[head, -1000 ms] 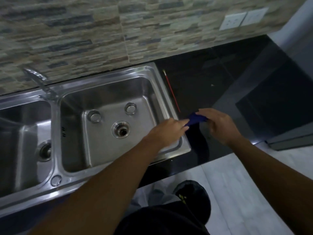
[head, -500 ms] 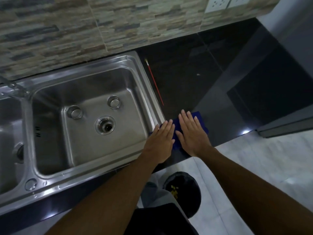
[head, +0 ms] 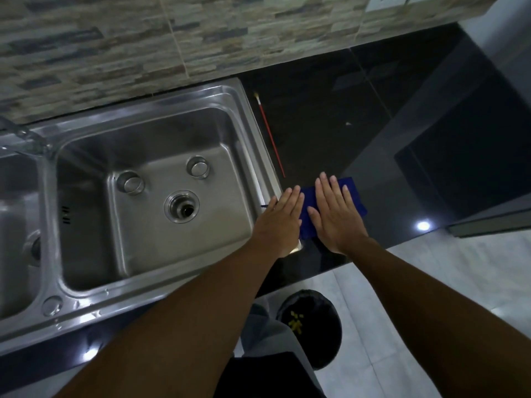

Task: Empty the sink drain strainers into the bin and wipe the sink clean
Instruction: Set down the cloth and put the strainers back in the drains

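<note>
A blue cloth (head: 355,193) lies flat on the black counter just right of the steel sink (head: 244,133). My left hand (head: 280,218) and my right hand (head: 334,214) both press on it with straight fingers, side by side. Two round drain strainers (head: 130,182) (head: 197,167) stand on the floor of the right basin, behind its open drain hole (head: 181,206). A black bin (head: 309,320) with yellow scraps inside stands on the floor below the counter edge.
A thin red brush (head: 270,133) lies on the counter along the sink's right rim. The left basin (head: 17,225) and the tap base (head: 26,136) sit at the far left. A stone-tiled wall (head: 172,38) backs the counter. My knee shows beside the bin.
A second ago both hands pinched the bunched cloth above the counter; they then laid it down and flattened their palms on it. Since half a second ago the hands have barely moved.
</note>
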Available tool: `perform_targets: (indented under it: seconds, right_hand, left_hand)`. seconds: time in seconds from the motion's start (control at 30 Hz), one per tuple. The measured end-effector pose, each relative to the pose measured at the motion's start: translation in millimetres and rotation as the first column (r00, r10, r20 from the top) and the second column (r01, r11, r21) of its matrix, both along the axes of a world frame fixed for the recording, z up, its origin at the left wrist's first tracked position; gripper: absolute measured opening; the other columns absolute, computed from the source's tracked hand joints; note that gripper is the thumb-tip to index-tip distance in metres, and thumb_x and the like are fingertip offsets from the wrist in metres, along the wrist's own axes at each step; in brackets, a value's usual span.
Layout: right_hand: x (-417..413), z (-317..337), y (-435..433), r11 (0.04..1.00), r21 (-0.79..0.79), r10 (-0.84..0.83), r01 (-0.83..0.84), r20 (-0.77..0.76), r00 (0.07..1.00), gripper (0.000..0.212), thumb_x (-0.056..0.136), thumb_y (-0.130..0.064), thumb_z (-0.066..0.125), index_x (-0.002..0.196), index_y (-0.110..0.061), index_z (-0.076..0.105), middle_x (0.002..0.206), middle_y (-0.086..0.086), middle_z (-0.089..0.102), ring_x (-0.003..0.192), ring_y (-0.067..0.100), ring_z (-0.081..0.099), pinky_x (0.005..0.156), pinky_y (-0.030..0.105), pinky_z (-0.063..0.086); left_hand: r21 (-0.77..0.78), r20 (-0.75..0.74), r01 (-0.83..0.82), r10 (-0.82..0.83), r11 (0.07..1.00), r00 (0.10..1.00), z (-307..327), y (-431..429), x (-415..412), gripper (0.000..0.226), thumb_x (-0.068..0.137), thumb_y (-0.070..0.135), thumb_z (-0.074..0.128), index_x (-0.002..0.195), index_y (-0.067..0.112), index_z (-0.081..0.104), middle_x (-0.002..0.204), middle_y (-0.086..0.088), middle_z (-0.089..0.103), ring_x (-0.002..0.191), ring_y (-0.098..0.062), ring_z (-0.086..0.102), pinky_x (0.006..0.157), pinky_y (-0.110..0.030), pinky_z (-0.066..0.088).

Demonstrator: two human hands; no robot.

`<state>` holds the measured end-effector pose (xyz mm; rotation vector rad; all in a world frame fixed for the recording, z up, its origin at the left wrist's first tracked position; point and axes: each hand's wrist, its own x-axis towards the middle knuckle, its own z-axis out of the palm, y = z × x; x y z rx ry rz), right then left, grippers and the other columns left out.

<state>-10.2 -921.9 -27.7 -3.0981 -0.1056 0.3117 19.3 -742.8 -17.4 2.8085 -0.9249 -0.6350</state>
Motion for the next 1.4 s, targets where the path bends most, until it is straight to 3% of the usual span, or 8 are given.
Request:
perform_targets:
  seconds: [0.23,0.53,0.67,0.9,1.3,1.4]
  right_hand:
    - [8,18,17,0.996,0.068,-0.050,0.054,-0.057,0.997,0.069,0.104,-0.036,0.028,0.159,-0.005,-0.001,0.168,0.013,-0.006,0.155,0.027,-0.007,0.127,0.044,0.000]
    - [35,39,133,0.922,0.305,0.228,-0.237,0.066,0.971,0.064,0.101,-0.020,0.036,0.159,-0.008,0.012,0.168,0.008,0.008,0.156,0.017,-0.001,0.128,0.036,0.000]
    - [50,32,198,0.892,0.337,0.306,-0.302,0.043,0.951,0.066,0.099,-0.016,0.042,0.159,-0.007,0.014,0.168,0.010,0.010,0.156,0.019,0.002,0.128,0.035,0.001]
    - [79,13,294,0.867,0.354,0.382,-0.351,-0.017,0.924,0.066,0.096,-0.011,0.046,0.156,-0.001,0.020,0.166,0.016,0.016,0.155,0.028,0.010,0.127,0.036,0.003]
    - [131,-33,347,0.938,0.264,0.276,-0.223,-0.185,0.943,0.070,0.099,-0.020,0.047,0.158,-0.002,0.012,0.167,0.016,0.009,0.155,0.030,0.005,0.127,0.041,0.008]
    - [147,-49,342,0.947,0.239,0.269,-0.214,-0.232,0.935,0.072,0.098,-0.021,0.047,0.158,-0.003,0.011,0.167,0.016,0.008,0.155,0.031,0.006,0.126,0.044,0.012]
  left_hand:
    - [-0.102,-0.046,0.045,-0.049,0.994,0.998,16,34,9,0.065,0.107,0.035,0.027,0.160,0.011,-0.002,0.169,-0.006,-0.010,0.156,-0.019,-0.008,0.128,-0.040,-0.001]
    - [-0.025,0.044,-0.209,0.210,0.977,0.977,27,177,12,0.061,0.107,0.033,0.027,0.161,0.011,0.009,0.169,-0.008,0.006,0.157,-0.021,0.006,0.127,-0.039,0.004]
    - [-0.087,0.103,-0.339,0.347,0.937,0.932,33,252,14,0.054,0.106,0.027,0.034,0.156,0.008,0.029,0.164,-0.013,0.028,0.152,-0.026,0.025,0.124,-0.038,0.015]
    - [-0.121,0.066,-0.495,0.505,0.860,0.861,30,366,34,0.052,0.106,0.024,0.038,0.155,0.008,0.032,0.162,-0.013,0.033,0.152,-0.025,0.027,0.124,-0.040,0.019]
    - [-0.131,0.087,-0.640,0.652,0.757,0.753,-19,444,73,0.063,0.105,0.022,0.034,0.159,0.001,0.011,0.168,-0.019,0.000,0.157,-0.030,-0.002,0.128,-0.044,0.002]
    - [-0.143,0.175,-0.636,0.652,0.758,0.738,-33,443,71,0.062,0.105,0.025,0.033,0.159,0.001,0.014,0.168,-0.019,0.003,0.157,-0.031,0.001,0.128,-0.044,0.004]
